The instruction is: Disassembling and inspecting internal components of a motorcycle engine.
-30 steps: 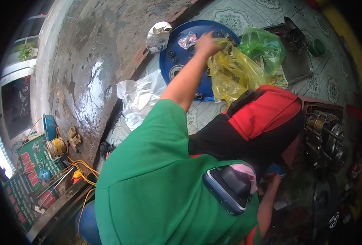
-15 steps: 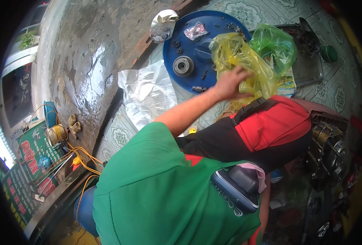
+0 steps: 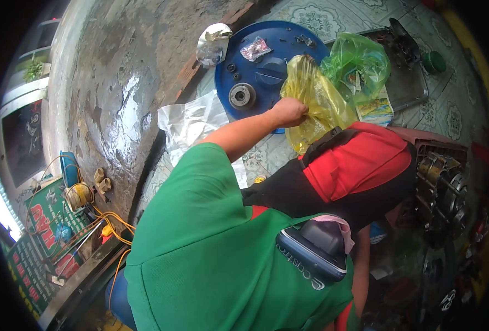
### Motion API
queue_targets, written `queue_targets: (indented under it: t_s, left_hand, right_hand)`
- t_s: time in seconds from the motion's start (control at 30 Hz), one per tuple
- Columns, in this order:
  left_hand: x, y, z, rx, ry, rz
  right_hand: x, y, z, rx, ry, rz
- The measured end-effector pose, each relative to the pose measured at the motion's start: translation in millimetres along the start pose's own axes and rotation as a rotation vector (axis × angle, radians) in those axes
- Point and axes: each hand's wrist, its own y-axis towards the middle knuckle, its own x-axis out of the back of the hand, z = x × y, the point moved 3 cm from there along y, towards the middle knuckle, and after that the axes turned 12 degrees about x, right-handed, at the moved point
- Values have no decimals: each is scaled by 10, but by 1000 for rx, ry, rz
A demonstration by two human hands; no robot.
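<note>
My left hand (image 3: 290, 112) is closed on the left edge of a crumpled yellow plastic bag (image 3: 323, 110). The bag hangs over the right part of a round blue drum lid (image 3: 280, 48) and reaches down to my knee. On the lid, left of the hand, sits a thick round metal part with a hole (image 3: 242, 96). Small metal rings (image 3: 231, 68) and a little clear packet (image 3: 255, 49) lie farther up. Beside the yellow bag is a translucent green plastic bag (image 3: 366, 63). Part of my right forearm (image 3: 361, 270) shows beside my body; its hand is out of sight.
A white plastic sheet (image 3: 192, 124) lies left of the lid. To the right stand a metal tray (image 3: 413, 91) with dark parts and a green cap (image 3: 433, 63). An engine-like metal assembly (image 3: 440, 187) is by my leg. Orange cords (image 3: 112, 220) run at left.
My left hand, spread over the yellow bag before, has moved left and closed on its edge. The bag's shape has changed, uncovering small parts at the lid's upper right. The view has shifted slightly.
</note>
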Motion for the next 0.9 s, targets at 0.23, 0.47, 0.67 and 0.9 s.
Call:
queue_targets:
  t_s: [0.23, 0.47, 0.67, 0.9]
  left_hand:
    - [-141, -782, 45, -452, 113, 37]
    - [-511, -527, -277, -82, -93, -188]
    - [1037, -347, -33, 143, -516, -1079]
    - [2397, -535, 166, 199, -717, -1013]
  right_hand:
    - [96, 145, 275, 62, 92, -12]
    - [125, -48, 381, -50, 277, -189]
    - [137, -119, 276, -32, 272, -130]
    - [-27, -309, -260, 10, 113, -13]
